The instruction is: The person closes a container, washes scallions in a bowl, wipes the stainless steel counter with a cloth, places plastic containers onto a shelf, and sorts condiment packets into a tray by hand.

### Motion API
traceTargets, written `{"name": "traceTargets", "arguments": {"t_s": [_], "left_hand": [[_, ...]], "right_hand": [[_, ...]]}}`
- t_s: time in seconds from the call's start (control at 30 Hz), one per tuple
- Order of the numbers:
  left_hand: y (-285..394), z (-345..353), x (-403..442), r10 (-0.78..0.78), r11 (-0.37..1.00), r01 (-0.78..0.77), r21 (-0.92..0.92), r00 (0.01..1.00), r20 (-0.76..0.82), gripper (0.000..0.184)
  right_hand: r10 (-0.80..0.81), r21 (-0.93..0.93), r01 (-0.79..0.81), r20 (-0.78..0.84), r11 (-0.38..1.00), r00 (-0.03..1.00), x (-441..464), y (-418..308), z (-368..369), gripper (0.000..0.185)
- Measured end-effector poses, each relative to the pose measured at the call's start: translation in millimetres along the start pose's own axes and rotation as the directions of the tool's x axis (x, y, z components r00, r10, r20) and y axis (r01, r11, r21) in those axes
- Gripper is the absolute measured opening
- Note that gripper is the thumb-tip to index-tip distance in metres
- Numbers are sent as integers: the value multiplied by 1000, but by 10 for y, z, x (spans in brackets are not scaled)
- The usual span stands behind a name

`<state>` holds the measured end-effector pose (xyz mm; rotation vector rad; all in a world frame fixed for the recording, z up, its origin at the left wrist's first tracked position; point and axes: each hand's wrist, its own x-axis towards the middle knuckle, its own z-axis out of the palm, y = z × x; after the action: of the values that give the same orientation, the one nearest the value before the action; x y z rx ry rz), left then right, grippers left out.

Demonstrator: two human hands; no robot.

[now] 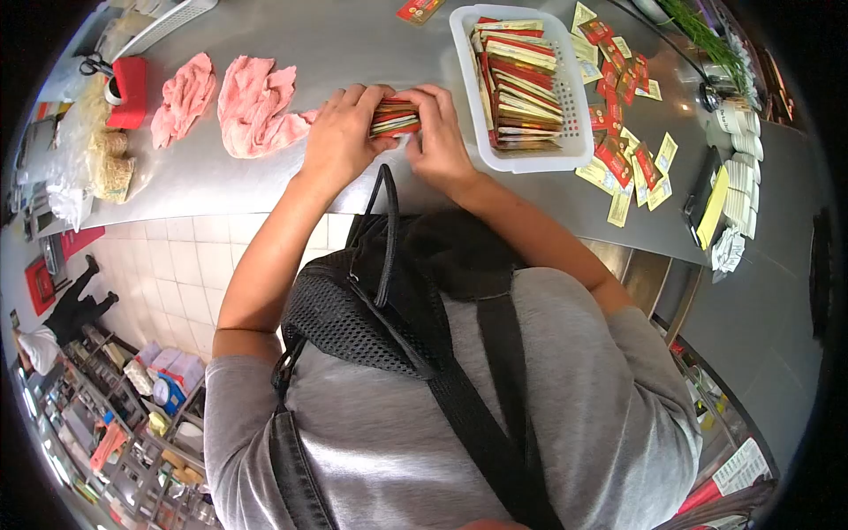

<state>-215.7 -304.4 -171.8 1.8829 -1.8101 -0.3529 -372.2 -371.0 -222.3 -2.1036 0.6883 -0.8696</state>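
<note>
Between my two hands, above the steel counter, is a stack of red and cream packets (pixel 395 117). My left hand (pixel 347 131) has its fingers wrapped round the stack's left side. Curled against the right side of the same stack is my right hand (pixel 436 137). A white plastic basket (pixel 579 132) stands just right of my right hand, filled with rows of similar red and cream packets (pixel 526 84). Loose packets (pixel 614 155) lie scattered to the right of the basket. Pink cloths (pixel 256 106) lie crumpled left of my left hand.
The steel counter (pixel 199 187) has a red holder (pixel 130 93) with scissors (pixel 95 64) at its left. Stacked white cups (pixel 740 190) and a black tray with a yellow item (pixel 712 208) are at the right. Another person (pixel 66 309) is at the far left, beyond shelving.
</note>
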Motion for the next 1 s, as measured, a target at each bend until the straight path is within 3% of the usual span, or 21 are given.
{"name": "traceTargets", "arguments": {"t_s": [0.1,0.2,0.3,0.43,0.53,0.57,0.67,0.77,0.83,0.9,1.0], "left_hand": [[-52,91,-29,24,1000,-24,-13,1000,-4,65],[19,148,-91,58,980,-81,-180,990,-131,66],[84,238,-111,40,982,-63,-176,991,-129,70],[198,34,-30,110,925,-106,365,994,9,60],[132,56,55,41,950,-93,298,984,176,50],[82,95,67,70,949,-114,293,985,157,48],[-57,186,42,162,941,-182,286,982,92,42],[-120,152,6,260,919,-261,296,965,43,40],[-176,120,-11,315,898,-316,305,948,54,39],[-280,111,33,339,900,-341,271,939,54,41],[-394,15,212,312,935,-312,171,950,25,40]], "right_hand": [[-3,31,3,16,1000,1000,-31,-34,-15,64],[-4,64,4,-9,998,1000,-40,17,-4,64],[-23,60,22,26,998,999,-47,29,-35,65],[-28,16,27,58,1000,998,-54,61,-30,61],[-39,25,39,-16,999,999,-64,8,6,58],[-55,24,56,-59,998,997,-63,-7,-2,58],[-126,59,120,108,991,986,-102,-462,-355,57],[-261,147,235,198,961,945,-159,-665,-861,43],[-171,-106,189,157,976,973,-178,-689,-1264,32],[-5,-343,83,220,936,975,-136,-614,-1590,24],[252,-491,5,454,871,855,-195,-400,-1904,30]]}}
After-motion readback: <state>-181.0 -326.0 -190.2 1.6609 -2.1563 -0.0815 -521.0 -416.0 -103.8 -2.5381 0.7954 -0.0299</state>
